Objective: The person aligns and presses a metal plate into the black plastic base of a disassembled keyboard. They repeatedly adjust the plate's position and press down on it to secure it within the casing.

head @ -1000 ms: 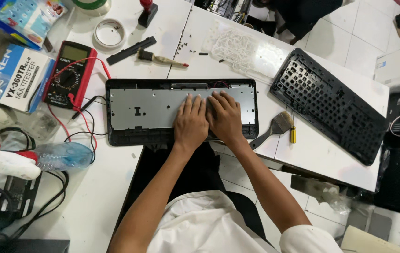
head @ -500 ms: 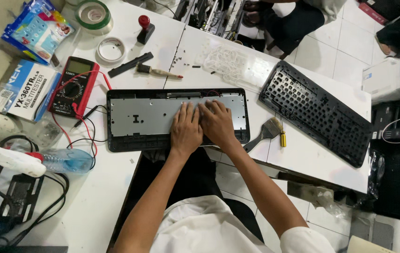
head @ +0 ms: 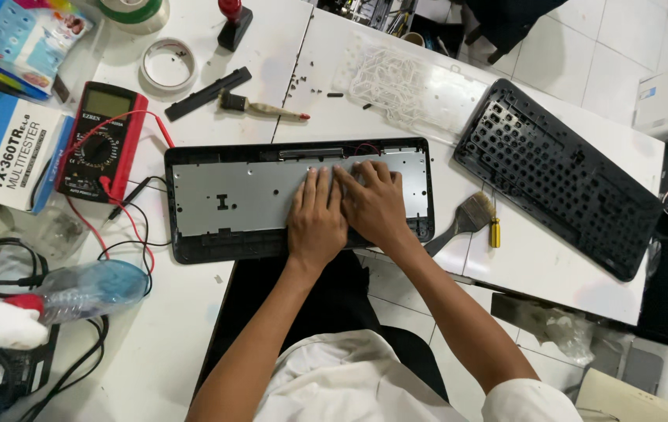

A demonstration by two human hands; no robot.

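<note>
Both hands, left (head: 316, 223) and right (head: 374, 205), lay flat and ungrasping, fingers extended, on the long black plastic keyboard base's (head: 193, 248) matte grey metal plate (head: 232, 191).

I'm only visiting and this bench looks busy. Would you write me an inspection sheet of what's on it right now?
Surface: white table, small dark screws scattered near the top.
Job's things: black opened keyboard base with grey metal plate; black keyboard top frame full of key holes; clear rubber key membrane.
Clutter: red digital multimeter, two paintbrushes, yellow-handled screwdriver, tape rolls, plastic water bottle, blue boxes.
Hands: left hand and right hand lie flat, side by side, on the metal plate, holding nothing.
Cables: red and black multimeter leads; black cords at the left edge.
Surroundings: white floor tiles, equipment on the floor.
</note>
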